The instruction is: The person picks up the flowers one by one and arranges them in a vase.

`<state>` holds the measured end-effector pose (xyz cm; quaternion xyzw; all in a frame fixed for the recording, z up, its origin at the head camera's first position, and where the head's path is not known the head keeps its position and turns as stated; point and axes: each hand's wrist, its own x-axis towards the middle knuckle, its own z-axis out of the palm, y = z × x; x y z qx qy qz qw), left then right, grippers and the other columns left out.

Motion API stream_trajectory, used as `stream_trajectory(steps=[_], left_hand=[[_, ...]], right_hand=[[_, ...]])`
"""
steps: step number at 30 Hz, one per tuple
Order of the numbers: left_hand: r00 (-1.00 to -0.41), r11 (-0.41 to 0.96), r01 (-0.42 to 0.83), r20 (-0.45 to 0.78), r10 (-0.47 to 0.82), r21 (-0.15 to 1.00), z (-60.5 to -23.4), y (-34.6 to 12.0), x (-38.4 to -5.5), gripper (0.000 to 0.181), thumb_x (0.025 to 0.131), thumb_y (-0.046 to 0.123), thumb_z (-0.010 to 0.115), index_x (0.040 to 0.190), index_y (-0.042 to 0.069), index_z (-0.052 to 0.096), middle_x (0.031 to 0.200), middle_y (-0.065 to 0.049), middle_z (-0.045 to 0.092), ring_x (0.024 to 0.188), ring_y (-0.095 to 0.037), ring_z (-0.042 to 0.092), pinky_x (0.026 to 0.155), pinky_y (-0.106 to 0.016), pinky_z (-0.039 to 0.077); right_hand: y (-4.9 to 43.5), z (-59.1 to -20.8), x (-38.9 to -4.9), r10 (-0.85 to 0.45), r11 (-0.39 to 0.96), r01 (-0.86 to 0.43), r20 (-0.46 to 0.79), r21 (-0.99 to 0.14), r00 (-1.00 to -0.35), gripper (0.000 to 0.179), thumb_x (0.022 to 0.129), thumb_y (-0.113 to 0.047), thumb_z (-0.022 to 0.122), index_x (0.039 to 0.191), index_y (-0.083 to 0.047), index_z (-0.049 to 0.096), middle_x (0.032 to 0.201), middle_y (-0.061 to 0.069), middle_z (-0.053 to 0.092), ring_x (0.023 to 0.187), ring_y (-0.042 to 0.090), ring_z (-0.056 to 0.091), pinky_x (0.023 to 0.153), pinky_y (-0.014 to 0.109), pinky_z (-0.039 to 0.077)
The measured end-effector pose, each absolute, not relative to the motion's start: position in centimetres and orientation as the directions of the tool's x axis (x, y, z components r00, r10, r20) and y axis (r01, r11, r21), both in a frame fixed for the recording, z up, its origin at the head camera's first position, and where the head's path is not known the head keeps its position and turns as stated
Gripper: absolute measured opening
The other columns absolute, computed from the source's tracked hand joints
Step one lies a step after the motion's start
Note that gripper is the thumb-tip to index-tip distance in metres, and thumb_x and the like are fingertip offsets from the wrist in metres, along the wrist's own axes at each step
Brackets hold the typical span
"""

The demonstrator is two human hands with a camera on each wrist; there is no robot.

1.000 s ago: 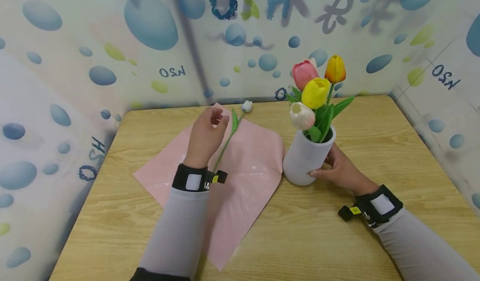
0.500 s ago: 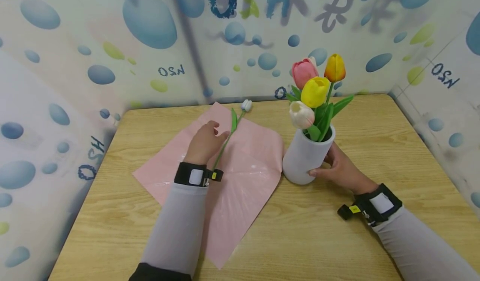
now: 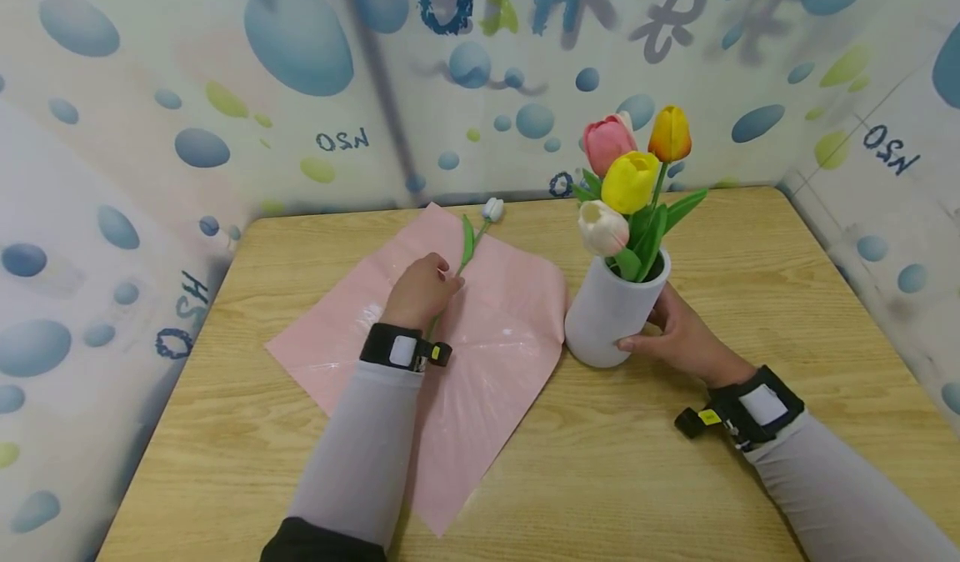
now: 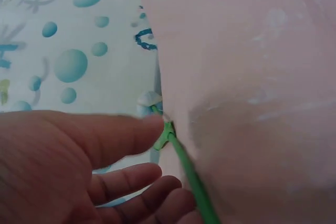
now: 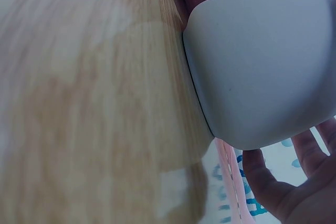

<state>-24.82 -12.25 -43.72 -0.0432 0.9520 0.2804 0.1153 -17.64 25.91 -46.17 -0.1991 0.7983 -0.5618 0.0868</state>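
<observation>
A single white tulip [image 3: 492, 210] with a green stem and leaf lies across a pink wrapping sheet [image 3: 495, 395]. My left hand [image 3: 422, 291] is at its stem [image 4: 191, 174]. In the left wrist view the thumb is extended close to the stem, and a gap shows between thumb and loosely bent fingers. To the right stands a white vase [image 3: 611, 316] bearing pink, yellow, orange and white tulips [image 3: 630, 183]. My right hand [image 3: 686, 337] holds the vase low on its right side, thumb in front and fingers behind, partly hidden.
The wooden table [image 3: 750, 495] reaches back to a wall [image 3: 525, 87] printed with blue and green spots. The pink sheet's right edge lies against or very near the vase's base.
My left hand has come down and slightly nearer to me, onto the tulip's stem. The right hand and the vase stay in place.
</observation>
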Motion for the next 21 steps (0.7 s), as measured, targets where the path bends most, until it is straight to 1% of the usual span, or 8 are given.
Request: stream_trajectory(steps=[8, 13, 17, 21], left_hand=[[-0.982, 0.842, -0.111, -0.188, -0.012, 0.529, -45.0, -12.4, -25.2, 0.033, 0.099, 0.025, 0.066, 0.126, 0.007, 0.063, 0.115, -0.01, 0.07, 0.102, -0.029, 0.064, 0.095, -0.045, 0.053], [-0.986, 0.839, -0.104, -0.167, -0.016, 0.534, -45.2, -12.4, -25.1, 0.026, 0.1, 0.019, 0.062, 0.123, 0.007, 0.066, 0.116, -0.011, 0.071, 0.101, -0.029, 0.065, 0.094, -0.045, 0.054], [-0.988, 0.84, -0.098, -0.156, -0.017, 0.534, -45.2, -12.4, -25.1, 0.025, 0.099, 0.017, 0.06, 0.12, 0.007, 0.068, 0.116, -0.011, 0.071, 0.1, -0.03, 0.065, 0.093, -0.045, 0.054], [-0.986, 0.838, -0.1, -0.164, -0.013, 0.536, -45.2, -12.4, -25.1, 0.028, 0.099, 0.017, 0.059, 0.124, 0.007, 0.069, 0.118, -0.011, 0.072, 0.102, -0.03, 0.065, 0.096, -0.046, 0.054]], right_hand=[[25.9, -46.2, -17.7, -0.415, 0.294, -0.221, 0.084, -0.93, -0.906, 0.093, 0.087, -0.001, 0.081, 0.16, -0.021, 0.027, 0.154, 0.003, 0.045, 0.134, -0.001, 0.048, 0.105, 0.014, 0.043], [25.9, -46.2, -17.7, -0.417, 0.288, -0.216, 0.082, -0.933, -0.905, 0.092, 0.088, -0.001, 0.081, 0.16, -0.022, 0.027, 0.154, 0.003, 0.045, 0.134, 0.0, 0.048, 0.105, 0.013, 0.043], [26.0, -46.3, -17.7, -0.417, 0.283, -0.211, 0.078, -0.936, -0.905, 0.092, 0.088, -0.001, 0.081, 0.16, -0.022, 0.027, 0.154, 0.003, 0.045, 0.134, 0.0, 0.048, 0.106, 0.013, 0.043], [26.0, -46.2, -17.7, -0.417, 0.291, -0.208, 0.072, -0.934, -0.906, 0.092, 0.088, -0.002, 0.081, 0.16, -0.022, 0.027, 0.155, 0.005, 0.044, 0.134, 0.0, 0.048, 0.106, 0.013, 0.042]])
